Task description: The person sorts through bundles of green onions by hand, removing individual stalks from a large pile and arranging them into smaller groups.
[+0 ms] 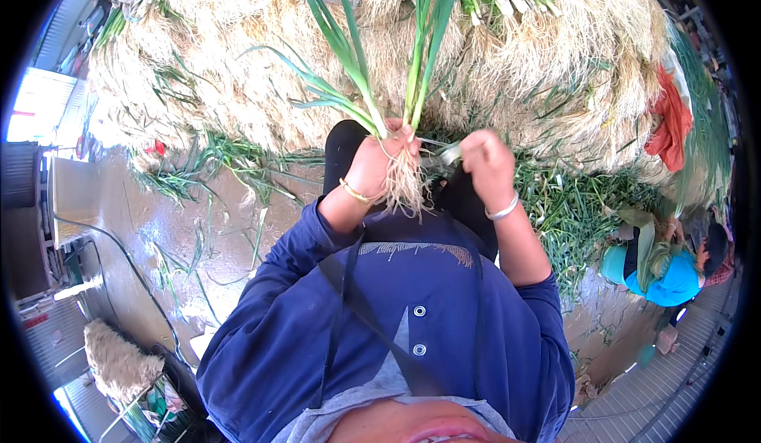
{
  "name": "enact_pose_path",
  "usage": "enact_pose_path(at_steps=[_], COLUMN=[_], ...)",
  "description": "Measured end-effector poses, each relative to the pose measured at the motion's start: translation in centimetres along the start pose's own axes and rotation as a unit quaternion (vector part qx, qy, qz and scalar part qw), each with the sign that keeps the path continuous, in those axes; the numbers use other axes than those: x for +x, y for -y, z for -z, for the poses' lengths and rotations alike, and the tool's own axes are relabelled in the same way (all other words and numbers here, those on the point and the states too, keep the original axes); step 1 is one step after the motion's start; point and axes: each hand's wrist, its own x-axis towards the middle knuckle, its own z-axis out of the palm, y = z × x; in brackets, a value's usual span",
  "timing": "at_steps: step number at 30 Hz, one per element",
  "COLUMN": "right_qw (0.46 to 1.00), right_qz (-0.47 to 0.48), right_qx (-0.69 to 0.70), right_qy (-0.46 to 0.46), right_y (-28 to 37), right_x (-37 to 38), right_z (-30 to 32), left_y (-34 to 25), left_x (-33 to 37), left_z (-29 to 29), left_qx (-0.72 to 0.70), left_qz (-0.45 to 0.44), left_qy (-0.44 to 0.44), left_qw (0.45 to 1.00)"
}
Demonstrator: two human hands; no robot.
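Fingers-wise, gripping the green onions (416, 70) just above the roots (408, 181) with the left hand (374, 166), on the near side of the big rooty heap (238, 55). Curling the right hand (487, 163) into a fist just to the right, can't tell if pinching that pale strip (450, 154). Could lose a stem (368, 94) through too slack a hold, or maybe snap leaves (326, 21) by tugging too hard with the right tbh
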Motion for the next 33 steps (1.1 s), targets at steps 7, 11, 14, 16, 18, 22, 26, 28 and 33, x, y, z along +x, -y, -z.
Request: enact_pose_path(at_steps=[7, 11, 14, 16, 18, 22, 26, 28, 33], right_qw=[0.823, 0.778, 0.812, 0.847, 0.871, 0.874, 0.862, 0.731, 0.917], right_qz=[-0.237, -0.203, -0.223, -0.161, -0.115, -0.111, -0.081, -0.143, -0.264], right_qx=[0.504, 0.586, 0.536, 0.497, 0.463, 0.469, 0.421, 0.511, 0.183], right_qy=[0.109, 0.099, 0.057, 0.098, 0.119, 0.065, -0.270, -0.428, -0.236], right_y=[-3.1, -2.8, -1.7, -2.2, -2.5, -3.2, -12.3, -17.8, -10.4], right_x=[6.5, 6.9, 4.1, 1.0, -1.4, -4.4, -7.3, -9.4, -5.0], right_z=[-2.6, -3.1, -2.8, -2.7, -1.6, 2.3, 10.0, 14.7, 10.5], left_y=[1.5, 1.3, 0.9, 0.8, 0.5, -0.9, -1.7, -2.2, -2.0], left_x=[-1.6, -1.8, -1.5, -1.2, -0.9, -0.4, -0.5, -1.2, -1.0], left_z=[-3.0, -2.4, -1.5, -1.4, -1.4, 0.1, 1.0, 0.7, 0.3], left_qx=[0.071, -0.037, -0.075, -0.101, -0.155, -0.255, -0.139, -0.102, -0.108], left_qz=[0.108, 0.092, 0.062, 0.041, 0.029, 0.054, 0.018, 0.002, -0.027], left_qy=[0.027, 0.023, -0.008, -0.018, -0.013, 0.129, 0.254, 0.329, 0.281], left_qw=[0.991, 0.995, 0.995, 0.994, 0.987, 0.957, 0.957, 0.939, 0.953])
